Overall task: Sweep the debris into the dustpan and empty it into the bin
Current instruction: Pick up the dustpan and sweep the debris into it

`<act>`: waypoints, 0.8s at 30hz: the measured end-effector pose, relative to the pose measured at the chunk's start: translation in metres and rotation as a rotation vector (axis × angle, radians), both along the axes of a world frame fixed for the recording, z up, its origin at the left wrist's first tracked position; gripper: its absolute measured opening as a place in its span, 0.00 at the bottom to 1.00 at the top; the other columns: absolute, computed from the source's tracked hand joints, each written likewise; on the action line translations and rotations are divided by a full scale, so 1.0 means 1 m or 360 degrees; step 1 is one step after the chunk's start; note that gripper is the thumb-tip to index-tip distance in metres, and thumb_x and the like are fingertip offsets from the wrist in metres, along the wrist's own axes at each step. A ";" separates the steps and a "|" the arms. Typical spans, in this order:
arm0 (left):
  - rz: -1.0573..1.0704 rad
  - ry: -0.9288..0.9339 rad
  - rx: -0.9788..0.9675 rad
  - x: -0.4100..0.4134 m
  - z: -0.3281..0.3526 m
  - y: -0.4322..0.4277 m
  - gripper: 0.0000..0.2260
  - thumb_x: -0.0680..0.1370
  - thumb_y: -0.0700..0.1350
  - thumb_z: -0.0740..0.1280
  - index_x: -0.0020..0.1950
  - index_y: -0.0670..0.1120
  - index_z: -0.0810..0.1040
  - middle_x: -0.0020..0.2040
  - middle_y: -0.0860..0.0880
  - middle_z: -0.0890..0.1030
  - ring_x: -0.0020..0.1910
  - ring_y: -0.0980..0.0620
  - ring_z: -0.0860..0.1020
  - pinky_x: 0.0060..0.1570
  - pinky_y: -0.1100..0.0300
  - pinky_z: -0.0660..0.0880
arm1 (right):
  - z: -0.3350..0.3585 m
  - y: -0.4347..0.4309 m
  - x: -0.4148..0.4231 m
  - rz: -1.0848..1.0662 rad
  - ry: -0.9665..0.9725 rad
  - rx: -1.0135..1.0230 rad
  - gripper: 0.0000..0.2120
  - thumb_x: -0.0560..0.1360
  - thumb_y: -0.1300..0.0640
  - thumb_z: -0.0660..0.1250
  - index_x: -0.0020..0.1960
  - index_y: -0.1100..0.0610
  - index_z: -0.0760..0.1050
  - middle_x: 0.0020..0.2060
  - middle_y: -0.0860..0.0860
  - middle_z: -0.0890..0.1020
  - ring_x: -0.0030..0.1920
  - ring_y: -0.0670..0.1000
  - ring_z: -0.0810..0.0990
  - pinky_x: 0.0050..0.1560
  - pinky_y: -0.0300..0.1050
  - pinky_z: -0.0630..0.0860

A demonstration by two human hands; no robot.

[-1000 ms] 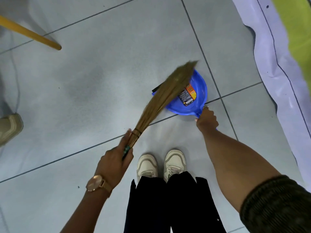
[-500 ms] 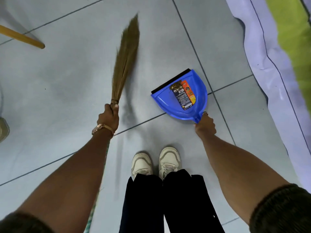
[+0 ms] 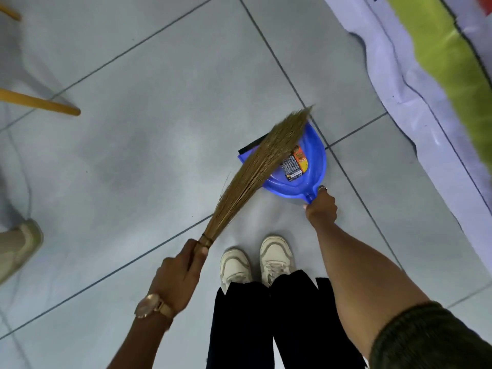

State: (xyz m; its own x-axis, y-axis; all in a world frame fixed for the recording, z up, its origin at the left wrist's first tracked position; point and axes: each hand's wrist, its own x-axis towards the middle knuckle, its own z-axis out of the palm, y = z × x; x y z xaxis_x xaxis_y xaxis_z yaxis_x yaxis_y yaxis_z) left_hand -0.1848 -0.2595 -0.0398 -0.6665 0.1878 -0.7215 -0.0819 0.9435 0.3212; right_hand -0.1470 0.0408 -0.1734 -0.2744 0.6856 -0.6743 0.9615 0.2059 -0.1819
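A blue dustpan (image 3: 315, 166) with an orange and black label lies flat on the grey tiled floor, its black lip pointing up and left. My right hand (image 3: 320, 207) grips its handle. My left hand (image 3: 178, 272) is closed around the bound end of a straw broom (image 3: 262, 169). The broom's bristles slant up to the right and lie across the dustpan's mouth, hiding most of the lip. I cannot make out any debris; only a few tiny dark specks dot the tiles. No bin is in view.
My two white shoes (image 3: 255, 262) stand just below the dustpan. A white sheet with a green cover (image 3: 439, 75) hangs along the right side. A wooden leg (image 3: 40, 103) slants in at the left, and another person's shoe (image 3: 18, 249) sits at the left edge.
The broom swung from far out on the left, bristles pointing up, back to the right across the dustpan's mouth. My left hand drew closer to my feet. The dustpan stayed put.
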 end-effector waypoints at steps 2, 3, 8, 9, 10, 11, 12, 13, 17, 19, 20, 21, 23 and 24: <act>0.0005 0.0099 0.0070 0.004 0.036 0.004 0.15 0.79 0.63 0.52 0.47 0.54 0.70 0.24 0.50 0.72 0.28 0.46 0.75 0.32 0.55 0.70 | 0.024 -0.007 0.006 -0.0095 0.0031 -0.0030 0.18 0.74 0.66 0.67 0.62 0.60 0.69 0.58 0.60 0.79 0.60 0.64 0.78 0.56 0.54 0.76; 0.0005 0.0161 0.0107 0.003 0.058 0.009 0.17 0.76 0.66 0.50 0.49 0.56 0.70 0.24 0.50 0.73 0.28 0.46 0.75 0.31 0.55 0.71 | 0.043 -0.009 0.012 -0.0158 0.0057 -0.0040 0.18 0.74 0.66 0.67 0.62 0.60 0.69 0.58 0.60 0.78 0.60 0.64 0.78 0.56 0.55 0.75; 0.0052 0.0431 0.0186 -0.005 0.150 0.029 0.28 0.71 0.67 0.47 0.68 0.60 0.68 0.35 0.48 0.82 0.38 0.40 0.81 0.38 0.51 0.77 | 0.141 -0.030 0.056 -0.0483 0.0170 -0.0101 0.18 0.73 0.65 0.68 0.62 0.61 0.70 0.57 0.60 0.80 0.59 0.62 0.79 0.57 0.53 0.75; 0.0016 0.0487 0.0162 -0.006 0.165 0.034 0.28 0.73 0.65 0.50 0.71 0.59 0.66 0.38 0.46 0.83 0.41 0.37 0.81 0.39 0.50 0.76 | 0.159 -0.035 0.066 -0.0554 0.0182 -0.0111 0.17 0.73 0.65 0.67 0.61 0.61 0.70 0.56 0.60 0.80 0.58 0.62 0.79 0.57 0.52 0.75; -0.0018 0.0529 0.0134 -0.005 0.184 0.041 0.26 0.76 0.62 0.53 0.73 0.58 0.64 0.43 0.43 0.83 0.44 0.36 0.81 0.40 0.50 0.75 | 0.182 -0.038 0.082 -0.0635 0.0195 -0.0112 0.15 0.73 0.66 0.66 0.59 0.61 0.70 0.55 0.60 0.80 0.58 0.62 0.80 0.57 0.52 0.75; -0.0050 0.0549 0.0096 -0.004 0.198 0.046 0.24 0.79 0.59 0.56 0.75 0.58 0.62 0.48 0.41 0.83 0.48 0.35 0.80 0.42 0.50 0.75 | 0.201 -0.044 0.094 -0.0705 0.0199 -0.0124 0.14 0.74 0.66 0.65 0.58 0.61 0.70 0.55 0.60 0.80 0.57 0.62 0.80 0.56 0.52 0.75; -0.0084 0.0556 0.0069 -0.003 0.209 0.052 0.24 0.80 0.56 0.57 0.76 0.57 0.61 0.53 0.40 0.82 0.51 0.35 0.80 0.44 0.49 0.75 | 0.216 -0.049 0.107 -0.0774 0.0204 -0.0130 0.13 0.74 0.66 0.64 0.58 0.61 0.70 0.55 0.60 0.80 0.57 0.62 0.80 0.56 0.51 0.75; -0.0156 0.0546 0.0034 0.001 0.225 0.059 0.24 0.81 0.54 0.58 0.77 0.57 0.60 0.56 0.41 0.81 0.54 0.35 0.79 0.47 0.49 0.75 | 0.237 -0.054 0.124 -0.0857 0.0208 -0.0122 0.13 0.74 0.67 0.64 0.58 0.61 0.70 0.55 0.60 0.80 0.57 0.62 0.80 0.56 0.51 0.75; -0.0560 0.0458 -0.0086 0.023 0.255 0.083 0.24 0.82 0.54 0.55 0.78 0.58 0.54 0.60 0.42 0.79 0.56 0.37 0.78 0.51 0.46 0.75 | 0.302 -0.072 0.185 -0.1090 0.0207 -0.0120 0.15 0.75 0.65 0.63 0.61 0.62 0.69 0.58 0.61 0.79 0.60 0.63 0.78 0.57 0.52 0.75; -0.0824 0.0414 -0.0135 0.043 0.261 0.096 0.25 0.82 0.53 0.54 0.78 0.59 0.50 0.60 0.41 0.78 0.56 0.37 0.78 0.52 0.46 0.74 | 0.329 -0.080 0.217 -0.1224 0.0191 -0.0114 0.16 0.75 0.64 0.64 0.62 0.62 0.69 0.59 0.62 0.78 0.59 0.64 0.78 0.57 0.53 0.75; -0.0955 0.0399 -0.0144 0.058 0.265 0.106 0.25 0.82 0.52 0.54 0.78 0.60 0.49 0.61 0.41 0.77 0.56 0.37 0.78 0.52 0.46 0.74 | 0.341 -0.084 0.236 -0.1306 0.0181 -0.0110 0.16 0.75 0.63 0.64 0.62 0.63 0.69 0.59 0.62 0.78 0.59 0.64 0.78 0.57 0.54 0.76; -0.1065 0.0401 -0.0147 0.070 0.266 0.116 0.25 0.82 0.51 0.54 0.78 0.60 0.48 0.61 0.41 0.76 0.56 0.37 0.78 0.52 0.46 0.74 | 0.350 -0.085 0.251 -0.1372 0.0172 -0.0103 0.15 0.75 0.63 0.63 0.62 0.63 0.69 0.59 0.62 0.78 0.59 0.64 0.78 0.56 0.54 0.76; -0.1274 0.0394 -0.0127 0.101 0.268 0.141 0.26 0.82 0.48 0.54 0.78 0.59 0.49 0.62 0.40 0.75 0.57 0.37 0.77 0.54 0.46 0.73 | 0.361 -0.086 0.284 -0.1479 0.0145 -0.0094 0.16 0.76 0.62 0.64 0.62 0.63 0.69 0.60 0.62 0.77 0.60 0.64 0.77 0.58 0.54 0.75; -0.1367 0.0378 -0.0121 0.117 0.268 0.154 0.26 0.82 0.47 0.54 0.78 0.59 0.49 0.62 0.40 0.74 0.58 0.38 0.77 0.55 0.46 0.73 | 0.366 -0.085 0.300 -0.1518 0.0127 -0.0103 0.16 0.76 0.62 0.64 0.63 0.63 0.68 0.61 0.62 0.77 0.62 0.63 0.77 0.59 0.53 0.74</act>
State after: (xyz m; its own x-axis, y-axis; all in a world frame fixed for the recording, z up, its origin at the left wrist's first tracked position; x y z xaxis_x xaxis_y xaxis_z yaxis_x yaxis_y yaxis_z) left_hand -0.0682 -0.1060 0.2277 -0.4516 0.6482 -0.6132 0.7234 0.6682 0.1736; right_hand 0.1531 -0.0446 0.1923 0.3331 0.6062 -0.7222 0.7036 -0.6697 -0.2377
